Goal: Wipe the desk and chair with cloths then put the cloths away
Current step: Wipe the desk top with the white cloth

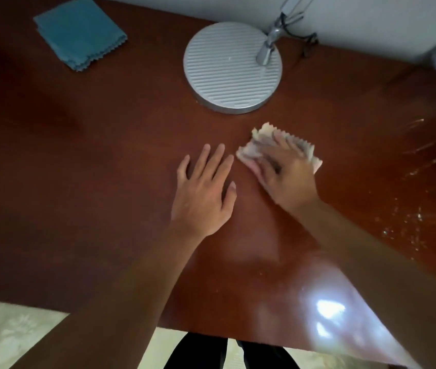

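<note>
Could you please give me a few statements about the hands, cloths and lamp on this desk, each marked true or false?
1. The right hand presses a pale zigzag-edged cloth onto the reddish-brown wooden desk. True.
2. The left hand holds the folded teal cloth. False: it rests flat on the desk, fingers straight; the teal cloth lies apart at the far left.
3. The round ribbed silver lamp base stands beyond both hands. True.
4. The pale cloth touches the lamp base. False: bare desk separates them.
</note>
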